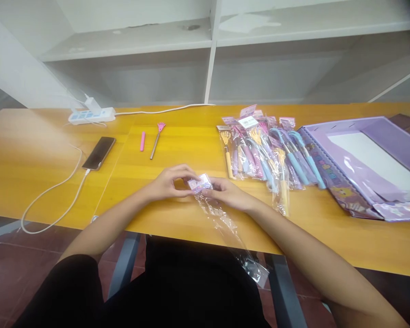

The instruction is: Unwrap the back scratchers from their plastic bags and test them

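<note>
Fingers of the left hand (pixel 166 184) arch with a clear gap behind them, their tips and the thumb meeting at the left end of a small printed card (pixel 201 182). Fingers of the right hand (pixel 230 193) close on the card's other end, the thumb lying along its lower right corner; what the fingertips behind it do, I cannot tell. The card thus sits between the two hands, above the tabletop (pixel 181 136) and near its front edge. From it trails a clear bag (pixel 225 221), apparently empty, its long axis running slantwise toward the body and to the right, past the edge, so that its far end hangs over the lap. That length lies below the right hand, which is the nearer of the two; the left reaches only the card. Beyond the left hand, well apart from it, a pink scratcher (pixel 157 138) lies with its hand-shaped head pointing away, and a short pink handle (pixel 142 141) rests beside it, not touching. Beyond the right hand spreads a pile of bagged scratchers (pixel 256 155), with an open lilac box (pixel 392 143) farther right. To the far left lie a phone (pixel 99 153) and, behind it, a power strip (pixel 92 115).
</note>
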A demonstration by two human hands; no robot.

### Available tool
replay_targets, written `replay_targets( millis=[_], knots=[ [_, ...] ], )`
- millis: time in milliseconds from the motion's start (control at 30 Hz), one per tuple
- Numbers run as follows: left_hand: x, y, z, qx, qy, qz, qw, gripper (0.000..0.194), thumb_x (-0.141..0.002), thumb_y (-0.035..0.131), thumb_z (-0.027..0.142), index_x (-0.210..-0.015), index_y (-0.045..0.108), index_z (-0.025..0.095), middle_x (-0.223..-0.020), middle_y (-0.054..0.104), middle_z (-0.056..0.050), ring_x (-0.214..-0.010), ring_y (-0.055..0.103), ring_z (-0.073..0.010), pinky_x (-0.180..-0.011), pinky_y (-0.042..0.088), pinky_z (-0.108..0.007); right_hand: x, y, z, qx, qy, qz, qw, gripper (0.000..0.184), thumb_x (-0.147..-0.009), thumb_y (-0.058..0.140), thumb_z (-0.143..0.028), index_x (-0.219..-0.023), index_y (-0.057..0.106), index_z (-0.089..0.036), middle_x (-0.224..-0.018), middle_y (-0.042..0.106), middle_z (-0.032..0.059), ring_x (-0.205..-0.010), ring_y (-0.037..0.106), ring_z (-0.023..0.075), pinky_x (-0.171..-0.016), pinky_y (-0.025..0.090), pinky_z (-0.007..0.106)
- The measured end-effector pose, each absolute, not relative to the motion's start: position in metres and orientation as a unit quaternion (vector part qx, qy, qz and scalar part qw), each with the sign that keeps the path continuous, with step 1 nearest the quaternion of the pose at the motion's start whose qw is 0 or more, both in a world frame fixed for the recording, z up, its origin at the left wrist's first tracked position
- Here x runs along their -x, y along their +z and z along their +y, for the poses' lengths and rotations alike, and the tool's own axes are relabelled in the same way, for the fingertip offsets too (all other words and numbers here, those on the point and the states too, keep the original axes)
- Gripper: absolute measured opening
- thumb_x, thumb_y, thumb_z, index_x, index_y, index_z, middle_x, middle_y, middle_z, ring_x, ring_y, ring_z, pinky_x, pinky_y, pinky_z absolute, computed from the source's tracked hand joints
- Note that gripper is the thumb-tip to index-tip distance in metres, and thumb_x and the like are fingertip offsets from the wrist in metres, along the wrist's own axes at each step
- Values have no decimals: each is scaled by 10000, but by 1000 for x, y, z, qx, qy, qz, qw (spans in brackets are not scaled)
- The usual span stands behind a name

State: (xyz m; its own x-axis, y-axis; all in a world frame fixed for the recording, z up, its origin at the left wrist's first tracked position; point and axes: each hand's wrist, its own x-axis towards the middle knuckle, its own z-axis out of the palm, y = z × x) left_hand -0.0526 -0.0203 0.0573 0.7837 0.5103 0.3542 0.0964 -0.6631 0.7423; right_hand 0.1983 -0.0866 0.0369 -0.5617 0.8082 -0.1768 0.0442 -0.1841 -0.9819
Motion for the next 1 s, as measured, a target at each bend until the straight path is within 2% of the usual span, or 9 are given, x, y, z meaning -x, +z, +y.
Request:
replay_targets(
  millis=[100,200,333,467,600,667,800,1000],
  knots=[
    [53,57,-19,-876,263,188,359,347,-906,835,332,-1227,761,223,-1133,750,-106,-1026,722,-195,-896,593,-354,-202,37,-86,365,683,-561,293,395,-952,742,-442,-1258,721,-193,-823,631,8,-652,519,142,-617,463,306],
    [55,56,-18,-890,248,185,334,352,-931,814,339,-1259,751,227,-1157,758,-114,-1051,727,-204,-924,590,-372,-203,32,-84,362,682,-560,300,346,-959,725,-404,-1230,740,-189,-801,632,7,-661,527,144,-626,469,306],
    [59,55,-13,-907,234,178,300,302,-974,772,353,-1252,766,234,-1151,787,-114,-1070,729,-218,-960,585,-407,-203,24,-83,369,665,-577,296,315,-968,718,-408,-1187,763,-187,-892,706,40,-727,583,157,-674,497,313],
    [61,53,-10,-920,223,163,276,266,-996,740,335,-1242,761,237,-1136,806,-96,-1041,736,-209,-938,595,-395,-201,22,-82,373,656,-589,291,363,-980,701,-436,-1241,761,-192,-981,747,56,-749,606,164,-696,513,321],
    [54,48,-16,-931,263,168,188,249,-962,752,307,-1195,762,221,-1217,778,-123,-1101,704,-240,-990,579,-451,-196,22,-84,371,628,-610,309,350,-1005,661,-454,-1223,760,-198,-1063,766,67,-889,665,200,-814,545,352],
    [48,46,-21,-928,282,187,159,206,-951,753,307,-1131,768,209,-1173,777,-125,-1072,692,-245,-971,575,-453,-193,23,-87,373,605,-629,315,327,-1025,633,-453,-1189,758,-199,-1078,767,68,-963,680,223,-871,550,367],
    [42,48,-30,-912,280,204,219,133,-981,716,275,-1079,774,205,-1007,797,-79,-960,711,-203,-908,582,-380,-187,23,-92,399,549,-674,292,347,-1071,555,-467,-1152,748,-191,-947,746,46,-842,659,213,-780,546,344],
    [47,51,-26,-866,229,235,377,172,-997,713,302,-1105,813,214,-1095,808,-90,-1017,757,-184,-952,589,-343,-186,25,-94,407,459,-742,271,384,-1117,463,-412,-1016,756,-185,-871,735,41,-777,649,191,-770,519,320]
  ],
)
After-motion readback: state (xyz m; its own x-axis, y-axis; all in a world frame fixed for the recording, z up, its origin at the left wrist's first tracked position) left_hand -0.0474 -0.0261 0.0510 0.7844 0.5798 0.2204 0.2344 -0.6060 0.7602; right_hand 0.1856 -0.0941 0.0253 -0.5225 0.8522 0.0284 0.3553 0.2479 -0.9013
